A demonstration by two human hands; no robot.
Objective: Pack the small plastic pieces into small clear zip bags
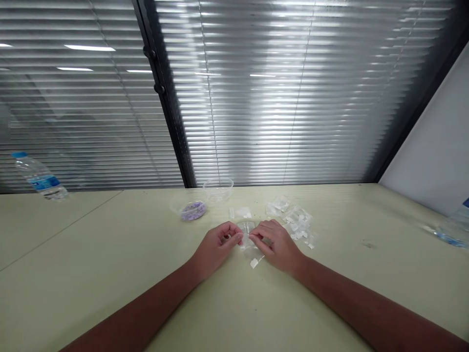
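My left hand [217, 248] is closed, thumb and forefinger pinched at the near left edge of a small clear plastic bag [246, 227]. From the other side my right hand [279, 248] pinches with thumb and fingers at the same bag. The fingertips of both hands are close together, and the exact grip is too small to make out. Below the fingers lies another piece of clear plastic with a white tab [254, 263]. Just beyond the hands is a flat white piece [242, 212].
A heap of clear bags with white tabs [298, 221] lies right of my right hand. A round dish with purple bits [193, 210] and a clear plastic bowl [218, 190] stand at the back. Water bottles stand far left [44, 182] and at the right edge [456, 227]. Blinds [264, 122] rise behind the table [110, 254].
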